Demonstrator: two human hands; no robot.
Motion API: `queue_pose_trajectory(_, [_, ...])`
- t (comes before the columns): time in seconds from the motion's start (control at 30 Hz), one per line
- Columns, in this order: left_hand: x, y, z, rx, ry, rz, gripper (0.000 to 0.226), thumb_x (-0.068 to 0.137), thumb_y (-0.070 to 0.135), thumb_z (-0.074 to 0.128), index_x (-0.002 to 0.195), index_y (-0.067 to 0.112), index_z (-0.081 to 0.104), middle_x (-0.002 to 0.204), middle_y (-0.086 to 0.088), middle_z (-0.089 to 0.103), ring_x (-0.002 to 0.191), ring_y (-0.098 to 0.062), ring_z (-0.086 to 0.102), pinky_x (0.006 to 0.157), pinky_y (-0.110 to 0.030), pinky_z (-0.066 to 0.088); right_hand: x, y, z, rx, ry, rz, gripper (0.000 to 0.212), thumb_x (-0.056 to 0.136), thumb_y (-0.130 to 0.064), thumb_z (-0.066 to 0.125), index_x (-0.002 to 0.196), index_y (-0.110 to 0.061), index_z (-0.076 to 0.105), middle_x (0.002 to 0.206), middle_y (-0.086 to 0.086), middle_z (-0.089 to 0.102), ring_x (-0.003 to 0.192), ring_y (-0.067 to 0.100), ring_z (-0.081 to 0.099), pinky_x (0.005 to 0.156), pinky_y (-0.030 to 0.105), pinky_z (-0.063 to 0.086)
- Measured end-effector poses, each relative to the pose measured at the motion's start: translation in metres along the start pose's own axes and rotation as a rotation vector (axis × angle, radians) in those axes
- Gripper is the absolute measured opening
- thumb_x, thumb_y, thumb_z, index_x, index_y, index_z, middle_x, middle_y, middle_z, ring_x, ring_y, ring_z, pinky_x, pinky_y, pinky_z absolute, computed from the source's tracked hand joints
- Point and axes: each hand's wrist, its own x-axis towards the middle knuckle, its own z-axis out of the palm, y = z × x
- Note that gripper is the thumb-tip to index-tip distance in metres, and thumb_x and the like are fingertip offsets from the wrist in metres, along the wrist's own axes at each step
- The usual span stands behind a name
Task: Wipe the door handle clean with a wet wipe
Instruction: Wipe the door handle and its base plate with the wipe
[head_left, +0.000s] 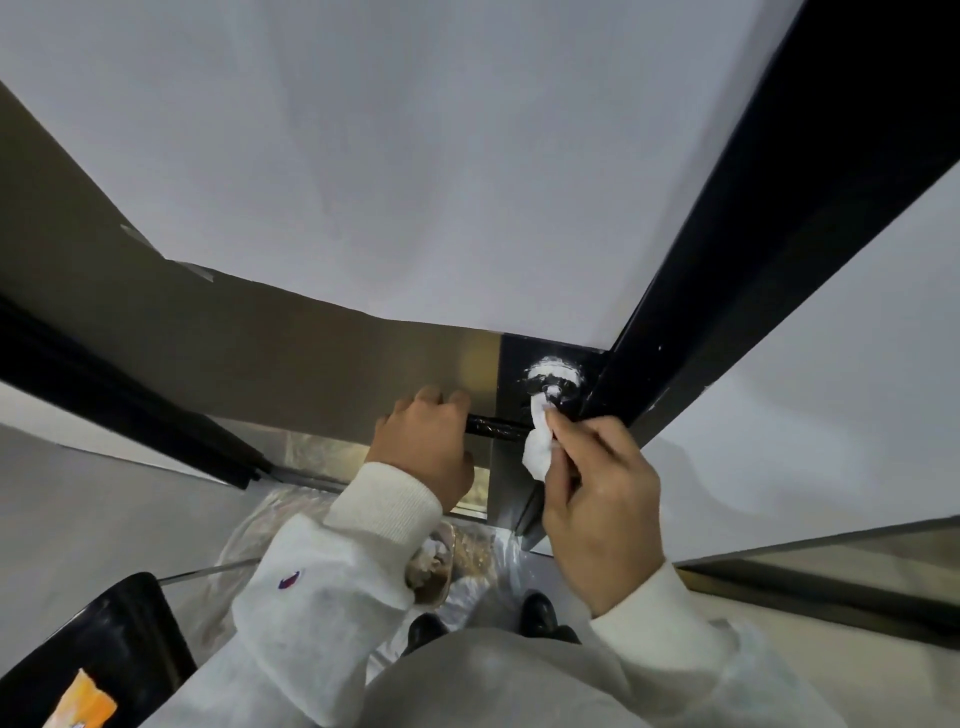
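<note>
now | left hand grips door handle | right hand pinches wet wipe at its base

Black frame hems handle at right; open room left.

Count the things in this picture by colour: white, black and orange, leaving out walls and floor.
White: 1, the wet wipe
Black: 4, the door handle, two shoes, a tray
Orange: 1, a packet
Total: 6
</note>
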Motion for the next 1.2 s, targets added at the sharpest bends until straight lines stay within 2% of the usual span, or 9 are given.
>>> queue_pose_trajectory(0.27, [-0.001,-0.004,0.0,-0.043,-0.015,0.031,0.041,0.084,0.016,0.063,0.123,0.021,0.051,0.109,-0.003,0.053,0.099,-0.03,0.058,0.09,-0.046,0.055,0.01,0.004,0.005,-0.24,-0.048,-0.104,0.026,0.077,0.008,0.074,0.103,0.003,0.074,0.096,0.015,0.064,0.088,0.034,0.061,0.062,0.039,0.058])
queue_pose_trajectory(0.4, [-0.002,-0.004,-0.004,-0.047,-0.053,0.015,0.045,0.085,0.021,0.062,0.127,0.023,0.049,0.115,-0.003,0.054,0.107,-0.032,0.056,0.094,-0.048,0.052,-0.005,0.019,0.017,-0.207,-0.168,-0.124,0.034,0.076,0.01,0.076,0.109,0.003,0.073,0.101,0.014,0.064,0.093,0.03,0.061,0.073,0.034,0.058])
queue_pose_trajectory(0.5, [-0.006,0.004,-0.005,0.076,-0.013,-0.04,0.049,0.084,0.029,0.06,0.131,0.026,0.046,0.128,-0.004,0.049,0.126,-0.034,0.039,0.108,-0.056,0.034,-0.006,0.025,0.013,-0.133,-0.112,-0.129,0.021,0.093,-0.003,0.06,0.108,0.003,0.073,0.101,0.014,0.065,0.094,0.026,0.061,0.079,0.032,0.056])
queue_pose_trajectory(0.6, [-0.011,0.024,-0.006,0.081,0.2,0.024,0.054,0.077,0.025,0.056,0.131,0.022,0.052,0.136,-0.005,0.048,0.139,-0.033,0.028,0.11,-0.06,0.018,-0.002,0.025,0.013,-0.147,-0.072,-0.159,0.018,0.092,0.002,0.062,0.105,0.005,0.074,0.101,0.016,0.067,0.093,0.029,0.065,0.084,0.031,0.056])
queue_pose_trajectory(0.73, [-0.011,0.048,-0.001,-0.074,0.275,0.213,0.039,0.084,0.03,0.037,0.115,0.029,0.062,0.105,0.008,0.069,0.107,-0.021,0.058,0.088,-0.043,0.036,0.003,0.02,0.012,0.029,-0.052,-0.139,0.041,0.103,-0.018,0.041,0.099,0.005,0.074,0.104,0.017,0.068,0.1,0.021,0.06,0.099,0.015,0.044])
queue_pose_trajectory(0.83, [-0.006,0.05,0.009,-0.135,0.258,0.203,0.036,0.089,0.031,0.034,0.11,0.031,0.063,0.084,0.007,0.071,0.084,-0.022,0.066,0.083,-0.04,0.041,0.0,0.023,0.008,0.111,-0.028,-0.054,0.029,0.1,-0.014,0.05,0.108,0.002,0.073,0.11,0.015,0.067,0.101,0.017,0.063,0.099,0.014,0.046])
queue_pose_trajectory(0.93, [-0.005,0.052,0.016,-0.189,0.35,0.164,0.024,0.09,0.028,0.047,0.098,0.028,0.07,0.066,0.004,0.068,0.07,-0.023,0.066,0.077,-0.037,0.039,-0.004,0.024,0.014,0.152,0.026,0.085,0.026,0.088,0.002,0.066,0.112,-0.003,0.074,0.111,0.011,0.069,0.099,0.018,0.067,0.093,0.024,0.053])
queue_pose_trajectory(1.03, [-0.005,0.055,0.018,-0.243,0.433,0.155,0.015,0.089,0.024,0.058,0.09,0.028,0.072,0.056,0.004,0.063,0.06,-0.021,0.062,0.075,-0.034,0.039,-0.003,0.016,0.024,0.205,0.062,0.194,0.033,0.086,0.005,0.064,0.115,-0.005,0.074,0.119,0.01,0.071,0.109,0.018,0.068,0.098,0.027,0.052])
queue_pose_trajectory(1.2, [0.007,0.048,0.02,-0.322,0.444,0.12,0.018,0.093,0.028,0.057,0.08,0.029,0.069,0.047,0.01,0.042,0.048,-0.013,0.036,0.079,-0.044,0.05,-0.004,0.012,0.033,0.16,0.074,0.117,0.039,0.088,0.007,0.055,0.125,0.001,0.067,0.131,0.016,0.065,0.123,0.024,0.063,0.108,0.026,0.046])
